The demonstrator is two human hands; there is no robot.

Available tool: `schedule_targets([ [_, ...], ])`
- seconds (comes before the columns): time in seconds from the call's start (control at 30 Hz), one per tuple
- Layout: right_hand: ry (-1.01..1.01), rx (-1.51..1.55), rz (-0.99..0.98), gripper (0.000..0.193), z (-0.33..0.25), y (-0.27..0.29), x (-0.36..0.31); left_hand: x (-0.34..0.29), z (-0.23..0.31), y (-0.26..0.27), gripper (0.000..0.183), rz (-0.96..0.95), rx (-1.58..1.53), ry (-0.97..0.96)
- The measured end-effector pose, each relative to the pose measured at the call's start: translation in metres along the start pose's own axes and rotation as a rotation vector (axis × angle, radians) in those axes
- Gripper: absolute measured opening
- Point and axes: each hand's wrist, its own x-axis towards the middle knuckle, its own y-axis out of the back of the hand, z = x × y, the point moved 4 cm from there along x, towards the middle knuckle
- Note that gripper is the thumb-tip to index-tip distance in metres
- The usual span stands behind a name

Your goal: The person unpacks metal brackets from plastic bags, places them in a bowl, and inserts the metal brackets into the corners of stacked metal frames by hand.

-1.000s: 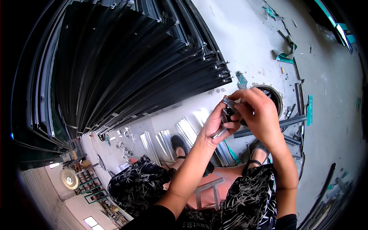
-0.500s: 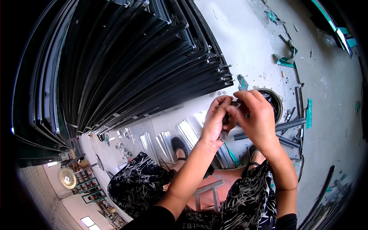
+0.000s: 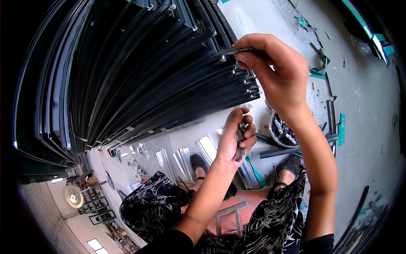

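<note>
My right hand point(image 3: 284, 72) pinches a small dark metal fitting point(image 3: 234, 51) between thumb and fingers. The fitting reaches the open end of one of the stacked black metal profiles point(image 3: 169, 76); whether it has gone in, I cannot tell. Lower down, my left hand point(image 3: 228, 146) is turned palm up, its fingers curled around several small dark metal fittings point(image 3: 240, 137). Beside and beyond my left hand stands a round metal bowl point(image 3: 271, 127) with more small fittings in it. Bright metal inserts show at some of the profile ends.
Silver profile offcuts point(image 3: 184, 163) lie on the floor by my feet. Dark bars point(image 3: 279, 153) lie near the bowl, and scraps of green film point(image 3: 341, 129) are scattered to the right. A round fan point(image 3: 73, 196) and shelving stand at the lower left.
My right hand has moved up and away from my left hand, carrying a fitting to the profile ends. The left hand has dropped slightly and shows its fittings. More of the bowl is visible.
</note>
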Motion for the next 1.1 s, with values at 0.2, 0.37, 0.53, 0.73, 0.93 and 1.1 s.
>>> schedule_targets([
  [0.2,-0.106,0.152,0.025,0.016,0.018,-0.004,-0.001,0.001,-0.009,0.017,0.02,0.008,-0.115,0.043],
  [0.37,-0.088,0.232,0.02,0.014,0.027,-0.006,0.004,0.003,-0.014,0.019,0.02,0.003,-0.189,0.1],
  [0.53,-0.224,0.374,0.005,0.013,0.03,-0.013,0.0,0.006,-0.017,0.018,0.02,-0.019,-0.24,0.127],
  [0.73,0.127,-0.155,0.036,0.027,0.007,-0.008,-0.004,0.002,-0.011,0.014,0.021,-0.008,-0.303,0.144],
  [0.93,-0.226,-0.214,-0.172,0.023,-0.009,0.029,-0.056,0.004,0.0,-0.012,0.031,-0.151,-0.333,0.092],
  [1.1,-0.314,-0.389,-0.421,0.03,-0.019,0.017,-0.088,0.005,0.002,-0.019,0.039,-0.249,-0.235,0.022],
])
